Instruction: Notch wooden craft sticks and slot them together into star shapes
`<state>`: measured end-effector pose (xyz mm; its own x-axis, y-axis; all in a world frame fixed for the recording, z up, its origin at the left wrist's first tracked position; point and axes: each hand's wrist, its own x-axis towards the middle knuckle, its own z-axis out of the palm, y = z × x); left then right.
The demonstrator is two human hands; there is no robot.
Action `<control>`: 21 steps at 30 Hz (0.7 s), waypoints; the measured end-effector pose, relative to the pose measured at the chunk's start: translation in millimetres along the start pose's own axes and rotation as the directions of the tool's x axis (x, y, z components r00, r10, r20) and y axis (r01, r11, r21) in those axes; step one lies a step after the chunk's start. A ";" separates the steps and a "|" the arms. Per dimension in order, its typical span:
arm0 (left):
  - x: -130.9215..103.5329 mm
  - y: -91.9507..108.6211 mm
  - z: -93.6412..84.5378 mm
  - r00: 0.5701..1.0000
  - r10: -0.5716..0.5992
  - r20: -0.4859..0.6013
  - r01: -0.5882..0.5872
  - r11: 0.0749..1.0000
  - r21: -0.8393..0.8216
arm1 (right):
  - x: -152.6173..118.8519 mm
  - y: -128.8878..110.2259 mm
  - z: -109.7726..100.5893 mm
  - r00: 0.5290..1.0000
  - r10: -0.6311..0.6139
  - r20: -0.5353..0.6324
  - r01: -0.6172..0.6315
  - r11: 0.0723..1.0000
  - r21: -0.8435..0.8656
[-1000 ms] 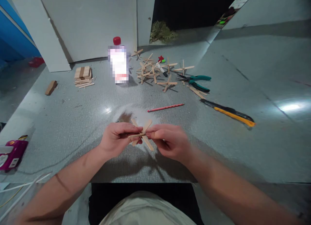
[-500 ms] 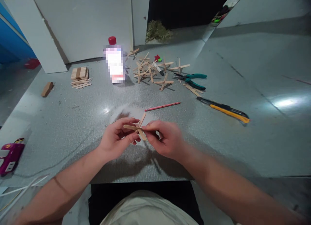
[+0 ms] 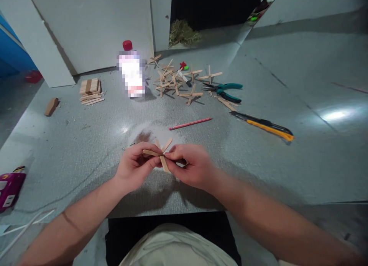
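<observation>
Pale wooden sticks crossed into a star shape are held between my two hands, above the grey table near its front edge. My left hand pinches the star from the left, fingertips at its centre and along one arm. From the right, my right hand pinches it with thumb and fingers closed near the centre. Just beyond the hands lies a pink pencil. Farther back is a heap of similar crossed-stick stars, with a small white and black tube among them.
Teal-handled pliers and a yellow and black cutter lie to the right. A blurred bottle with a red cap, a stick bundle and a brown block stand back left. A purple device sits far left.
My left fingers have closed in on the centre of the star, and the star has turned a little, its sticks now fanned differently. The whole view has shifted slightly.
</observation>
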<state>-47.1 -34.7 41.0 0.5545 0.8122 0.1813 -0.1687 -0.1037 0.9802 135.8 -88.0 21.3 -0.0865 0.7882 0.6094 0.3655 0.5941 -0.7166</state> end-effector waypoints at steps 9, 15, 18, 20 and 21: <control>-8.8 -5.5 1.8 0.992 0.117 -0.054 -0.106 0.977 0.183 | 2.5 2.3 -6.0 0.993 -0.107 0.051 0.107 0.994 -0.007; -10.1 0.9 -1.9 0.908 0.410 0.083 -0.387 0.748 0.538 | 4.8 4.5 -11.0 0.969 -0.226 0.096 0.223 0.974 0.045; -11.9 2.9 -3.8 0.866 0.480 0.141 -0.455 0.639 0.620 | 5.8 7.2 -11.6 0.954 -0.278 0.110 0.270 0.960 0.078; -14.0 2.3 -4.4 0.859 0.487 0.159 -0.469 0.621 0.629 | 6.1 8.8 -11.7 0.950 -0.293 0.107 0.285 0.955 0.083; -15.1 2.0 -4.4 0.851 0.497 0.170 -0.481 0.607 0.633 | 6.2 9.3 -11.9 0.951 -0.292 0.102 0.284 0.955 0.083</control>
<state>-59.4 -44.6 39.8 0.5260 0.5422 0.6552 0.1469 -0.8168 0.5579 149.7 -79.5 22.4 -0.2837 0.5927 0.7538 0.2480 0.8047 -0.5394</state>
